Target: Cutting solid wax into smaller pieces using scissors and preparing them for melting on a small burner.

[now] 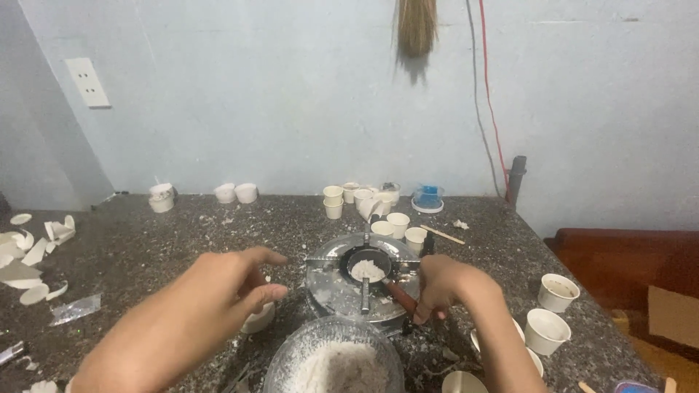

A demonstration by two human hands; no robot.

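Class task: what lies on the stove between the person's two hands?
In the head view, a small ladle of white powder sits on the stove between the left hand and right hand.

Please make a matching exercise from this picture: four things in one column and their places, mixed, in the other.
1. small dark ladle of white powder
2. clear glass bowl of white powder
3. blue-lidded round container
4. straw broom

a. hanging on the wall
b. on the round metal burner
c. at the table's far edge
d. nearest the camera

Pairs: 1-b, 2-d, 3-c, 4-a
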